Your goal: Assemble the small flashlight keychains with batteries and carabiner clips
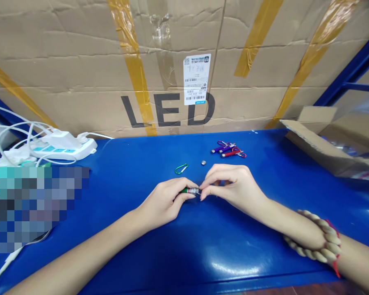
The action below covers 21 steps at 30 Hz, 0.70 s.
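My left hand [167,198] grips a small green keychain flashlight [190,191], its labelled, silvery end pointing right. At that end, the thumb and fingertips of my right hand [230,184] are pinched together. Whatever lies between them is too small to make out. Just beyond my hands, a green carabiner clip [181,169] lies on the blue table [135,164]. A small silver cap [203,163] sits to the right of the clip. Farther back, several purple and red keychain flashlights [229,150] with carabiners lie close together.
A white power strip [64,149] with tangled cables stands at the left, behind a blurred-out object [39,205]. On the right is an open cardboard box [320,143] holding clear plastic. A large cardboard carton [89,82] marked LED closes off the table's back.
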Motion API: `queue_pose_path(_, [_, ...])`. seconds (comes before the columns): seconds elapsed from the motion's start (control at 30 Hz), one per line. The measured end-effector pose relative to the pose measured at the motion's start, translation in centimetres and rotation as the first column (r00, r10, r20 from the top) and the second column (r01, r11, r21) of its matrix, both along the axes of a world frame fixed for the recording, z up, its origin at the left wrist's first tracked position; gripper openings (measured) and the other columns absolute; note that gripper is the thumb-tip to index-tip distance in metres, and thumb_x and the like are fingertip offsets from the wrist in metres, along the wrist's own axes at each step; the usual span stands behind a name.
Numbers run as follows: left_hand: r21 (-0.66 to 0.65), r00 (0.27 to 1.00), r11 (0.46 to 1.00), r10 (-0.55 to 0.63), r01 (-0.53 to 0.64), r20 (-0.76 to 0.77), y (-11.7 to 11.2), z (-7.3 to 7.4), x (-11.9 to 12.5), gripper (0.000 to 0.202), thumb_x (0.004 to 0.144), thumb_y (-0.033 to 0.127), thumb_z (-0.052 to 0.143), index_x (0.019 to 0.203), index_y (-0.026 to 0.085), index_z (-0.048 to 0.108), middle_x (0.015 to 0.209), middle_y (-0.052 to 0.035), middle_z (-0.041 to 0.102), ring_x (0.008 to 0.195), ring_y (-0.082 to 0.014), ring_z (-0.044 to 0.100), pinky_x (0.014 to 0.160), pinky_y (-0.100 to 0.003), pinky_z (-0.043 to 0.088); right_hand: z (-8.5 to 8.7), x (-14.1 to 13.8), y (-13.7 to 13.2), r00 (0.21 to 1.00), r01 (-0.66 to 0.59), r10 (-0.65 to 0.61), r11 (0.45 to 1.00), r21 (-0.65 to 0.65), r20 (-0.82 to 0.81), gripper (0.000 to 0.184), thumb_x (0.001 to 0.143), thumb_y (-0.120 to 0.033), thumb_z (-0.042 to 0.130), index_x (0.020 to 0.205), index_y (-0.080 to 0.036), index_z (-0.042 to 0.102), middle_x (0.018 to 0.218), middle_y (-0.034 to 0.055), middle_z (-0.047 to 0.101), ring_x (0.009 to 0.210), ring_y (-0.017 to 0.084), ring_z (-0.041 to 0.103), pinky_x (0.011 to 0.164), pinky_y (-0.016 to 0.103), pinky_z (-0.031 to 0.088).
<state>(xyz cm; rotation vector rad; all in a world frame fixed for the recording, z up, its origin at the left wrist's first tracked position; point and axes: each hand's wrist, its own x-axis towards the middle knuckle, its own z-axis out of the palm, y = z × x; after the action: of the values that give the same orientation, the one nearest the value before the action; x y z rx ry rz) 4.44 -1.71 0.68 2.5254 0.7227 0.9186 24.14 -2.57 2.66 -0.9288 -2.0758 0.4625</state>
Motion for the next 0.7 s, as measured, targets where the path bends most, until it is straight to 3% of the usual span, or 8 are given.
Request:
queue_pose_path(0.2, [-0.030,1.000,1.000,-0.008,0.009,0.023,-0.2,-0.4,0.0,0.007,0.086,0.015,0.045,0.086,0.017,0.052,0.084,-0.0018,0.067,0.074,-0.0106,0.064,0.066,-0.018,0.049,-0.5,0.0,-0.1,0.998,-0.023,0.020,0.998,-0.059,-0.058,0.018,0.074,-0.034,0.067,0.064,-0.019,0.069,0.064,0.0014,0.064,0.060,0.011,0.058,0.057,0.023,0.045])
queue_pose_path(0.33, [0.049,0.999,0.999,-0.017,0.015,0.046,-0.2,-0.8,-0.1,0.007,0.086,0.014,0.045,0.083,0.017,0.050,0.081,-0.0019,0.066,0.072,-0.0103,0.063,0.065,-0.019,0.049,-0.7,-0.2,-0.3,0.994,-0.021,0.008,0.992,-0.127,-0.105,0.017,0.073,-0.032,0.068,0.064,-0.018,0.069,0.063,0.0018,0.063,0.059,0.011,0.057,0.054,0.022,0.045])
queue_pose_path(0.43, [0.139,0.998,0.990,-0.016,0.008,0.056,-0.2,-1.0,-0.1,0.009,0.086,0.014,0.045,0.080,0.016,0.050,0.074,-0.0022,0.064,0.068,-0.0108,0.062,0.063,-0.020,0.049,-0.9,-0.5,-0.4,0.988,-0.007,-0.036,0.961,-0.278,-0.150,0.018,0.069,-0.033,0.070,0.062,-0.016,0.068,0.063,0.0021,0.062,0.051,0.008,0.054,0.046,0.020,0.041])
queue_pose_path(0.5, [0.194,0.998,0.981,-0.014,0.003,0.055,-0.2,-1.1,-0.1,0.010,0.086,0.013,0.045,0.078,0.016,0.051,0.070,-0.0024,0.063,0.065,-0.0113,0.061,0.061,-0.020,0.049,-1.0,-0.7,-0.4,0.983,-0.010,-0.075,0.887,-0.462,-0.165,0.021,0.066,-0.035,0.071,0.063,-0.015,0.068,0.058,0.0008,0.059,0.043,0.006,0.049,0.038,0.018,0.036])
queue_pose_path(0.6, [0.243,0.998,0.970,-0.011,-0.003,0.055,-0.1,-1.2,-0.1,0.012,0.086,0.013,0.045,0.078,0.015,0.053,0.071,-0.0040,0.064,0.068,-0.0123,0.062,0.062,-0.021,0.050,-1.0,-0.8,-0.3,0.980,-0.034,-0.120,0.684,-0.729,-0.158,0.028,0.062,-0.040,0.073,0.068,-0.013,0.067,0.045,-0.0035,0.051,0.033,0.004,0.038,0.030,0.016,0.027])
queue_pose_path(0.7, [0.265,0.998,0.964,-0.014,-0.003,0.062,-0.1,-1.0,-0.1,0.012,0.087,0.013,0.044,0.085,0.015,0.056,0.076,-0.0051,0.066,0.071,-0.0127,0.063,0.064,-0.021,0.050,-0.7,-0.7,-0.2,0.976,-0.071,-0.140,0.524,-0.849,-0.168,0.032,0.058,-0.042,0.075,0.065,-0.012,0.065,0.041,-0.0054,0.047,0.033,0.002,0.034,0.029,0.015,0.022])
